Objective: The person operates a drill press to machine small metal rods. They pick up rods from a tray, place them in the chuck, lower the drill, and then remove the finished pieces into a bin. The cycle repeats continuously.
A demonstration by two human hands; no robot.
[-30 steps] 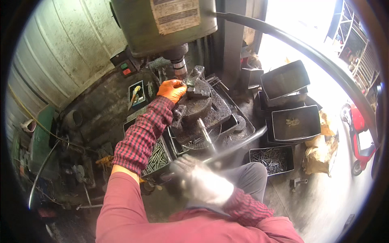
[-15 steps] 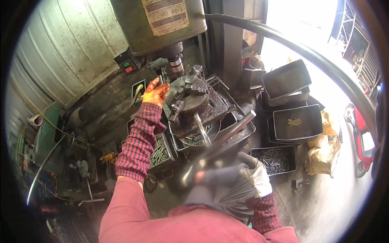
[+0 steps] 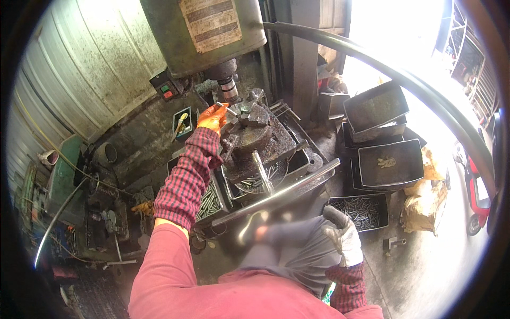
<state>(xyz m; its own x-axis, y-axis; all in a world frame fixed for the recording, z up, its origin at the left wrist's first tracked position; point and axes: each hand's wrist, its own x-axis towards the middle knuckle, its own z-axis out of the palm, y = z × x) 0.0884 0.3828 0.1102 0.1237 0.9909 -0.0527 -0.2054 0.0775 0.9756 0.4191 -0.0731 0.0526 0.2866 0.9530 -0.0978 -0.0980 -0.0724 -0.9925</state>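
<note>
My left hand (image 3: 212, 118), in an orange glove, pinches a short metal rod (image 3: 227, 108) just left of the clamping fixture. The rod slants, its free end near the jaws (image 3: 254, 115) of the greasy fixture (image 3: 256, 137). Directly above the jaws hangs the drill press spindle (image 3: 229, 87). My right hand (image 3: 342, 236), in a whitish glove with dark fingertips, hangs beside my right knee. Its fingers are loosely bent and apart, with nothing seen in them. Between my body and the fixture runs a long shiny bar (image 3: 281, 192).
Metal rods fill a bin (image 3: 211, 204) under my left forearm and a tray (image 3: 383, 212) on the floor at right. Dark trays (image 3: 390, 183) are stacked beyond it, beside a crumpled sack (image 3: 425, 204). A switch box (image 3: 166, 87) is mounted at the wall.
My left hand has moved right toward the jaws, and the rod has tipped from near upright to slanting. The long bar, blurred before, has swung lower on its left side. My right hand shifted slightly.
</note>
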